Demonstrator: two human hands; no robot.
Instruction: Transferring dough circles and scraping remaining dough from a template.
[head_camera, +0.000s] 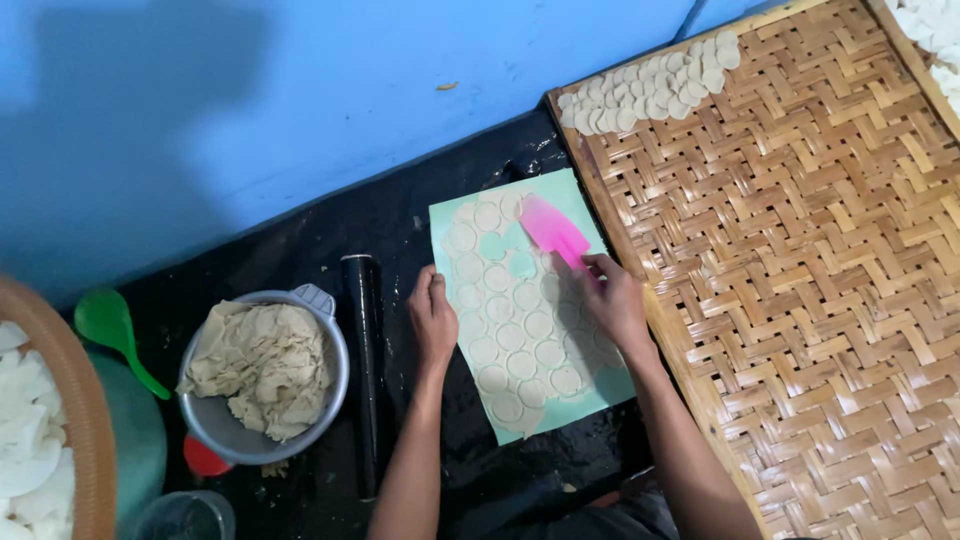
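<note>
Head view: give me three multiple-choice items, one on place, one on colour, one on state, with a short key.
1. Where does the black rolling pin lie?
A. On the woven tray
B. Between the metal bowl and the green sheet
C. Inside the bowl

2. What colour is the scraper in the right hand?
A. Pink
B. Black
C. White

3. What state is the dough on the green sheet in?
A. One uncut ball
B. Rolled flat and cut into rounds
C. All removed, sheet bare

Key: 1 B, the pin lies lengthwise on the black surface with the bowl on one side and the sheet on the other. 2 A, the blade over the sheet's top is bright pink. 3 B, rows of cut circles cover the sheet, with a few gaps showing green; the left hand rests at its edge.
</note>
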